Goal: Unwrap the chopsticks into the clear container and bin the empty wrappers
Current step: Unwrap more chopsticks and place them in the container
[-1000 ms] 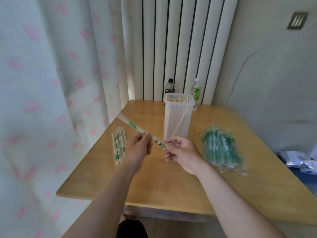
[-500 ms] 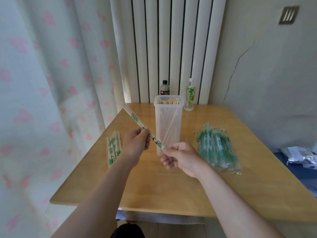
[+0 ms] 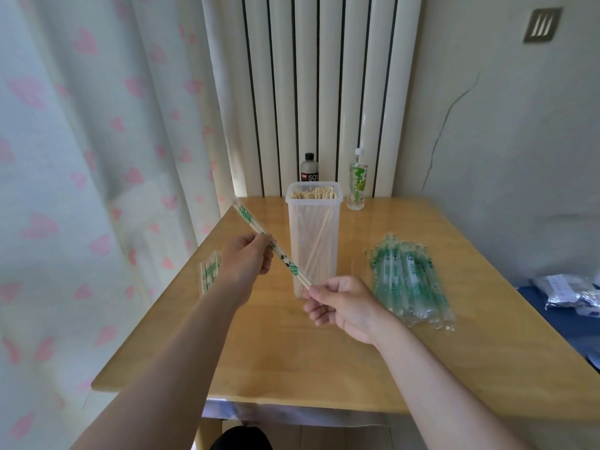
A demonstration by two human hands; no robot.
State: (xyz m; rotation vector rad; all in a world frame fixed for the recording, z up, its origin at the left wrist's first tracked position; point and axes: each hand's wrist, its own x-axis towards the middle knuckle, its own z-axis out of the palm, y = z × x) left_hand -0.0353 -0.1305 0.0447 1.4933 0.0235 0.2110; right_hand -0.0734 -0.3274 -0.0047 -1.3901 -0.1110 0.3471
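Step in hand, by judgement: drawing a pair out of its sleeve. The wrapped chopsticks point(image 3: 283, 258) were held aslant above the table point(image 3: 292, 358), just in front of the clear container point(image 3: 313, 248). The left hand point(image 3: 246, 263) gripped the wrapper about its middle. The right hand point(image 3: 345, 303) pinched the near, bare wooden end. The next move would call for parting the hands along the sticks' line, then dropping the sticks into the container. No bin was in view.
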